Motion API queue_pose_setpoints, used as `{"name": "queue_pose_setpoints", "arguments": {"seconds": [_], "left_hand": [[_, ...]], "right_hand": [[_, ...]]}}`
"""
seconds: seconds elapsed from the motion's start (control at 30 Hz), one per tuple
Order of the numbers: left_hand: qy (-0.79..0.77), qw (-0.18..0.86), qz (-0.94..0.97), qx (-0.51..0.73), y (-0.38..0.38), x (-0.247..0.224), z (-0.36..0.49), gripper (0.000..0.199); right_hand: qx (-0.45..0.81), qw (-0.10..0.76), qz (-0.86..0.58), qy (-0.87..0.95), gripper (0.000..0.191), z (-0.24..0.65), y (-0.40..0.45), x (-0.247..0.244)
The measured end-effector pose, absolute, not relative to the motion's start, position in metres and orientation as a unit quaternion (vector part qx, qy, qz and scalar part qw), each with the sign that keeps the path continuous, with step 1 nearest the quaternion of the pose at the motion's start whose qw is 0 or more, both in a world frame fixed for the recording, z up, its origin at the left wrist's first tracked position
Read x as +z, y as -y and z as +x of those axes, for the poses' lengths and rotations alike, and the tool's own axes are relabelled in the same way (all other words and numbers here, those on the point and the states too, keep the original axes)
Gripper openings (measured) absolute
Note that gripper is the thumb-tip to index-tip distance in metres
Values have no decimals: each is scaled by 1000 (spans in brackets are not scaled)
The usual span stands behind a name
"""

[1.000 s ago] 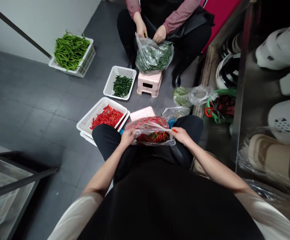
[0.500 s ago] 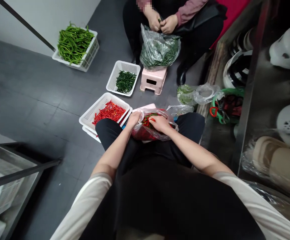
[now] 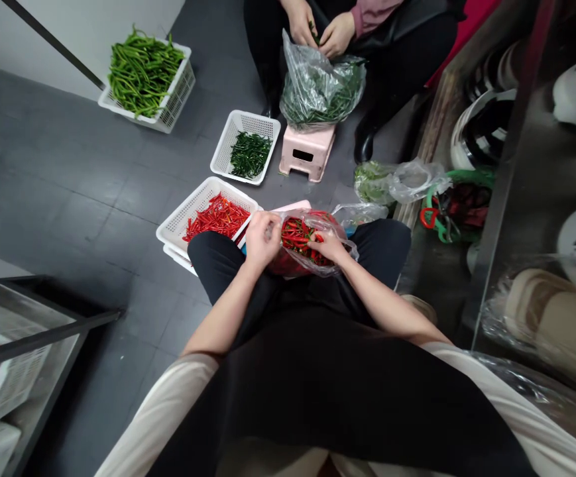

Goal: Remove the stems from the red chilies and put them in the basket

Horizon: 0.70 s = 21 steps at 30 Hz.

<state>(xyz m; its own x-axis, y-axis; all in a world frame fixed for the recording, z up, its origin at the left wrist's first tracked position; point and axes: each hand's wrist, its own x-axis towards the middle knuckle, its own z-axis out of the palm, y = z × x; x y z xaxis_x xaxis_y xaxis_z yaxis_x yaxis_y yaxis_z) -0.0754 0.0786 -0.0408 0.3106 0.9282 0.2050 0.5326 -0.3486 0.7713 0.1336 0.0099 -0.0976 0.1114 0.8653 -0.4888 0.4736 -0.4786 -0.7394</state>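
A clear plastic bag [image 3: 325, 266] full of red chili peppers [image 3: 295, 232] with green stems lies open between my knees. My right hand [image 3: 331, 246] is at the bag's mouth, thumb and fingers closed on a red chili. At the bag's left edge my left hand [image 3: 262, 240] is raised, its fingers curled in toward the thumb; what they hold, if anything, cannot be made out. Just left of it, a white basket [image 3: 171, 222] holds red chilies without visible stems, stacked on another white basket. Part of a pink stool top [image 3: 295, 205] shows behind the bag.
Opposite, a person's hands [image 3: 320, 30] work above a bag of green chilies [image 3: 320, 96] on a pink stool [image 3: 306, 147]. White baskets hold cut green chilies [image 3: 250, 156] and long green peppers [image 3: 143, 73]. A green basket [image 3: 439, 225] with red-handled scissors and shelving [image 3: 496, 185] stand right.
My left hand has risen from the bag's edge and turned, fingers curling. My right hand has shifted slightly right, and more chilies show in the bag's mouth. The view has shifted a little.
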Motion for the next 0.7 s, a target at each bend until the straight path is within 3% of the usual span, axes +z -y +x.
{"name": "queue_pose_setpoints", "arguments": {"seconds": [0.1, 0.23, 0.37, 0.57, 0.7], "left_hand": [[-419, 304, 816, 255, -61, -35, -59, 19], [-363, 304, 876, 98, -58, -48, -43, 51], [-397, 360, 844, -24, -59, -63, -38, 30], [-496, 420, 749, 132, -57, -68, -45, 29], [-423, 483, 739, 203, -65, -62, -41, 28]], "right_hand": [[542, 308, -683, 380, 27, 142, -4, -89], [616, 334, -646, 302, 34, 142, -2, -79], [672, 365, -590, 259, 39, 141, -5, -73], [702, 366, -568, 224, 42, 139, -8, -73], [733, 367, -530, 216, 41, 138, -9, -72]]}}
